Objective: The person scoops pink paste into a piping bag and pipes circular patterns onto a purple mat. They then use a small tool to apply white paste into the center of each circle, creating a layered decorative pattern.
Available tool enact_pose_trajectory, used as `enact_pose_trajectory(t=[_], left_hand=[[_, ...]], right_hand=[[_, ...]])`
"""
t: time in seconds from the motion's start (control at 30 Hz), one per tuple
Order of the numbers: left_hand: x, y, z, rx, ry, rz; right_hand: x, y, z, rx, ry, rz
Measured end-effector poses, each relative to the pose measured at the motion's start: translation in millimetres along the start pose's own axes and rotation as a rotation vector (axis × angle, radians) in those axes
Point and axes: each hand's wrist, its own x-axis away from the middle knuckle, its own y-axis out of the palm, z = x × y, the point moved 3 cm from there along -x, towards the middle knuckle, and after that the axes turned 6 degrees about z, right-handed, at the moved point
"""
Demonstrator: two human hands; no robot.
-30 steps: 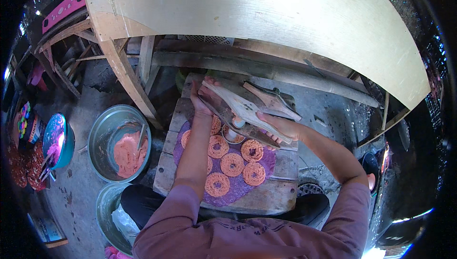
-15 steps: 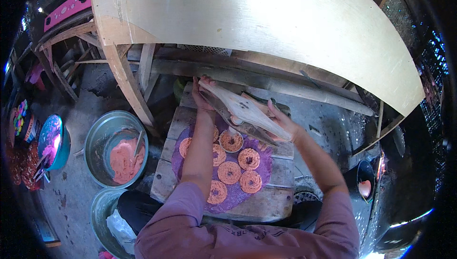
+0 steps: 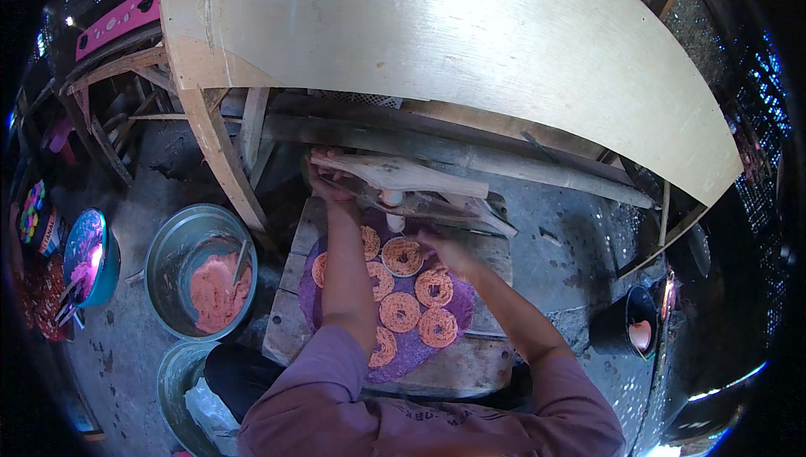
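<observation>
My left hand (image 3: 330, 178) is closed on the left end of a wooden hand press (image 3: 399, 167) with long boards and a white cylinder (image 3: 395, 222) underneath. My right hand (image 3: 441, 251) is open, its fingers apart at the right edge of a small round metal ring (image 3: 402, 255) with orange strands inside. Several orange lacy rounds with centre holes (image 3: 400, 313) lie on a purple sheet (image 3: 424, 358) on a low plank board (image 3: 474, 344). My left forearm hides part of the sheet.
Left are a basin of pink dough (image 3: 220, 289), another basin with plastic (image 3: 180, 390) and a turquoise bowl (image 3: 101, 247). A dark bucket (image 3: 613, 318) stands right. A pale plywood top (image 3: 437, 12) on wooden legs (image 3: 210, 146) overhangs the far side.
My right hand has let go of the press and moved down and left to the metal ring. The press is more level, its left end shifted left with my left hand.
</observation>
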Motion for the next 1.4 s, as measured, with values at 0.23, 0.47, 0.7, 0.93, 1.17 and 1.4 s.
enact_pose_trajectory(t=[0.23, 0.47, 0.7, 0.93, 1.17, 1.4], left_hand=[[29.5, 97.5, 54.6, 0.048, -0.022, -0.093], [113.1, 260.3, 143.0, -0.084, -0.139, -0.170], [188.8, 347.0, 188.3, -0.451, -0.117, -0.294], [202.6, 369.2, 183.4, -0.466, -0.158, -0.414], [200.6, 366.5, 167.0, -0.471, -0.218, -0.453], [179.1, 340.5, 164.8, -0.414, -0.183, -0.272]], right_hand=[[17.4, 20.2, -18.1, 0.721, -0.178, 0.308], [11.1, 26.7, -27.9, 0.732, -0.206, 0.355], [22.2, 25.0, -40.1, 0.708, -0.103, 0.296], [-13.0, -7.8, -41.8, 0.513, -0.168, 0.363], [-78.7, -24.2, -38.7, 0.711, -0.188, 0.276], [-86.2, -21.5, -32.7, 0.665, -0.119, 0.116]])
